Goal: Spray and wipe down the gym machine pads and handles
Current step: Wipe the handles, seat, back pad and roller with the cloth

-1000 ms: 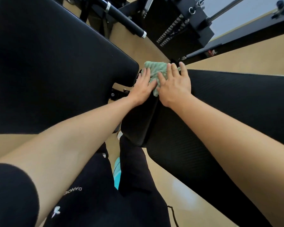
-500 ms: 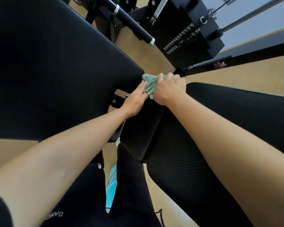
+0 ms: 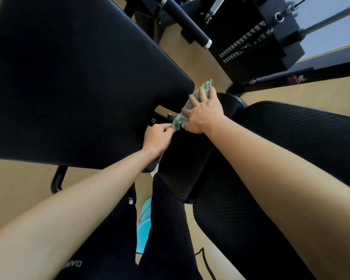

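Right hand [image 3: 204,115] lies spread, fingers near straight, pressing the cloth [image 3: 179,120] onto the narrow end of the ribbed pad [image 3: 291,138]; left hand [image 3: 157,136] pinches the cloth's lower corner. I judge we are mid-wipe, beside the smooth pad [image 3: 69,77]. Which pads are finished I cannot tell; the handle [image 3: 187,23], well apart, probably remains.

We are in a gym. Around us are broad black padded pads [image 3: 69,77], a weight stack [image 3: 251,49] of black plates with guide rods [image 3: 329,18] rising from it, and a foam-covered handle [image 3: 185,21] with a metal end cap, all above a smooth tan floor [image 3: 18,188].
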The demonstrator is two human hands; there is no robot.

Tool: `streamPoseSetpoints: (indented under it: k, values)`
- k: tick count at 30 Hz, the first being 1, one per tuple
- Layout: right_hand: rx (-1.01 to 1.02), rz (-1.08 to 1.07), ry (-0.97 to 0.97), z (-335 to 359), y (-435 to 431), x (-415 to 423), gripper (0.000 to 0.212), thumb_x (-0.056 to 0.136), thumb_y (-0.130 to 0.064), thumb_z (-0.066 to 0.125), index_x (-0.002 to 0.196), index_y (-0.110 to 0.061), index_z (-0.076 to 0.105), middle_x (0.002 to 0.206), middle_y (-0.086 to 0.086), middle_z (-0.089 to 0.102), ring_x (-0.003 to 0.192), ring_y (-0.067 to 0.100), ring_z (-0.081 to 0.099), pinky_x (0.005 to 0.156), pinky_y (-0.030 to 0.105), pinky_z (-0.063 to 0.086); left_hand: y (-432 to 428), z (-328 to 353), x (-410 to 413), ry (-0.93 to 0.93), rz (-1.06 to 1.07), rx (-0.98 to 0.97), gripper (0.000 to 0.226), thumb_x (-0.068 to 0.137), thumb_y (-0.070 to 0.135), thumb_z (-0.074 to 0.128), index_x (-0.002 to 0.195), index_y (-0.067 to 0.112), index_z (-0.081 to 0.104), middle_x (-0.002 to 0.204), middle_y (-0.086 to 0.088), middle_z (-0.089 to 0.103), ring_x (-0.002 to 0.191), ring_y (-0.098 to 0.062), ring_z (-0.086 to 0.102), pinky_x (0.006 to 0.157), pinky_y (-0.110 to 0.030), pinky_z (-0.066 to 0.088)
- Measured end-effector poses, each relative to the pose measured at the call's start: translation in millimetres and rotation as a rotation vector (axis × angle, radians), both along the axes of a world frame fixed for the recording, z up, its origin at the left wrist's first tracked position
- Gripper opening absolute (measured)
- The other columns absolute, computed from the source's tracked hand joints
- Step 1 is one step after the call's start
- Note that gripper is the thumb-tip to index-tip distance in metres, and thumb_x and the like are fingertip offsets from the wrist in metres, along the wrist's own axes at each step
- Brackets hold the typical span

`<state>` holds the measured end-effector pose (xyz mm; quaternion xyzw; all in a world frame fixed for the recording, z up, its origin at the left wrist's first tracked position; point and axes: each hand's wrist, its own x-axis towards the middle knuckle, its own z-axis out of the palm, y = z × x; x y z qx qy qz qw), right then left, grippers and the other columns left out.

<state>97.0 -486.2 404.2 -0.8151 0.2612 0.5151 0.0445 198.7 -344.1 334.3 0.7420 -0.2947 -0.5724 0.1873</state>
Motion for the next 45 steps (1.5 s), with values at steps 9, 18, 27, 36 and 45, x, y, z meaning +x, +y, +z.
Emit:
streamPoseSetpoints:
  k: [9, 18, 27, 36, 45]
  values:
    - [-0.069, -0.021, 0.037, 45, 24, -20, 0.076, 0.104, -0.054, 0.021, 0.165, -0.013, 0.004, 0.172, 0.016, -0.004, 0.159, 0.034, -0.009, 0.126, 0.056, -0.012, -84, -7, -17, 0.331, -0.089, -0.109, 0.049, 0.108, 0.02, 0.049, 0.157, 0.021, 0.044, 0.163, -0.002, 0.041, 0.151, -0.015, 0.037, 0.126, -0.035, 0.029]
    - [-0.203, -0.289, 0.098, 70, 1, -18, 0.084, 0.103, -0.052, 0.032, 0.163, -0.002, -0.001, 0.172, 0.019, -0.001, 0.16, 0.033, -0.004, 0.127, 0.055, -0.01, -146, -3, -27, 0.389, -0.187, -0.174, 0.038, 0.107, 0.023, 0.053, 0.143, 0.018, 0.062, 0.142, 0.001, 0.064, 0.134, -0.013, 0.056, 0.119, -0.04, 0.042]
    - [-0.243, -0.554, 0.123, 70, -35, -24, 0.075, 0.099, -0.045, 0.048, 0.158, -0.005, 0.027, 0.164, 0.019, 0.028, 0.153, 0.042, 0.022, 0.124, 0.063, 0.011, -108, -6, -22, 0.146, 0.006, -0.316, 0.021, 0.1, 0.024, 0.062, 0.117, 0.025, 0.074, 0.121, 0.006, 0.07, 0.112, -0.009, 0.064, 0.104, -0.036, 0.053]
    - [0.013, -0.227, -0.034, 72, -28, -37, 0.07, 0.105, -0.038, 0.036, 0.166, -0.019, 0.007, 0.174, 0.009, 0.003, 0.16, 0.032, -0.001, 0.128, 0.053, 0.004, -130, -8, -31, 0.382, -0.211, -0.205, 0.042, 0.111, 0.036, 0.041, 0.151, 0.03, 0.051, 0.164, -0.002, 0.041, 0.152, -0.021, 0.035, 0.127, -0.047, 0.026]
    - [0.074, -0.033, -0.011, 82, 71, -27, 0.066, 0.106, -0.046, 0.023, 0.166, -0.025, 0.006, 0.173, 0.015, -0.002, 0.159, 0.036, -0.007, 0.127, 0.054, -0.008, 12, -3, -23, 0.352, -0.145, -0.157, 0.053, 0.111, 0.036, 0.042, 0.159, 0.044, 0.021, 0.174, 0.004, 0.007, 0.159, -0.015, 0.01, 0.129, -0.04, 0.018]
